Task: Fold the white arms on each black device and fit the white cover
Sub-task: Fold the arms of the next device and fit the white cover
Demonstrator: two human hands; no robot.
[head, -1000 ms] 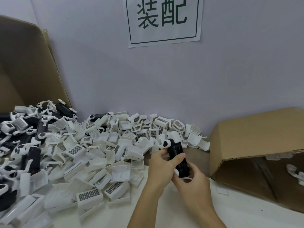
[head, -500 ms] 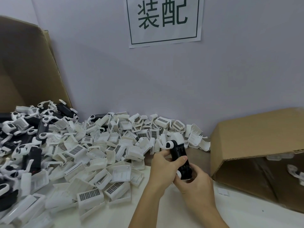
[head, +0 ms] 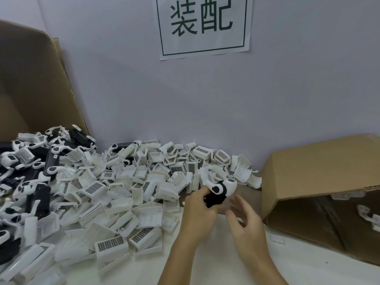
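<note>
Where both hands clasped it a second ago, small black plastic device [head: 214,199] with white hinged arm now held by left hand [head: 198,210] alone, at 12 o'clock of centre tabletop [head: 205,264]; right hand [head: 244,219] released, grip slack and empty. Arm apparently folded; white cover likely next.

Right hand [head: 245,219] motion-blurred; black device [head: 214,199] lower end hidden, seemingly by left hand [head: 198,210].

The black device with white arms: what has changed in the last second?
The right hand let go of the black device with white arms and drew back, fingers loose. The left hand keeps gripping it, tilted further. The pile of white plastic covers stayed put.
</note>
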